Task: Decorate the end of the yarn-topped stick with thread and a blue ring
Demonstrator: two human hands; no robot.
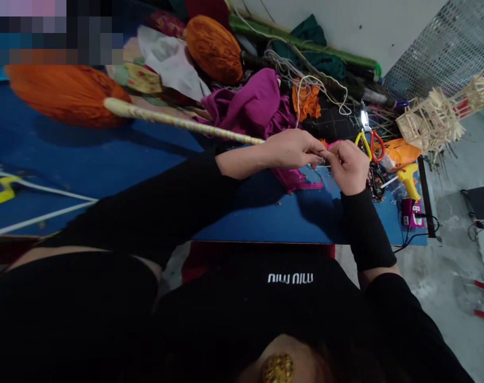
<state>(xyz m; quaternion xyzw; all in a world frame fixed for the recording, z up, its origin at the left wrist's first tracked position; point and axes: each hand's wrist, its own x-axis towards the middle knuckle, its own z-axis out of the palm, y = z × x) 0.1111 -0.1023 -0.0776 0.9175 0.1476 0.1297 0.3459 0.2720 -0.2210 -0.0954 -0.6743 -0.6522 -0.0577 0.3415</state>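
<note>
Over the right part of the blue table point(242, 221), my two hands meet fingertip to fingertip. My left hand point(292, 149) reaches in from the left with its fingers pinched. My right hand point(349, 165) has its fingers curled and pressed together. What lies between the fingertips is too small to make out; a thin light end shows just below them. A pale wrapped stick point(186, 123) with an orange cloth bundle point(72, 96) at its far end runs up to my left wrist. Magenta cloth point(293, 180) lies beneath my hands.
Scissors point(367, 133) and a yellow glue gun point(408, 181) lie right of my hands, near a purple power block point(411, 214). Behind are purple cloth point(252, 103), another orange bundle point(213, 49), tangled cord and a green roll point(305, 47). A wooden stick structure point(431, 125) stands at the right.
</note>
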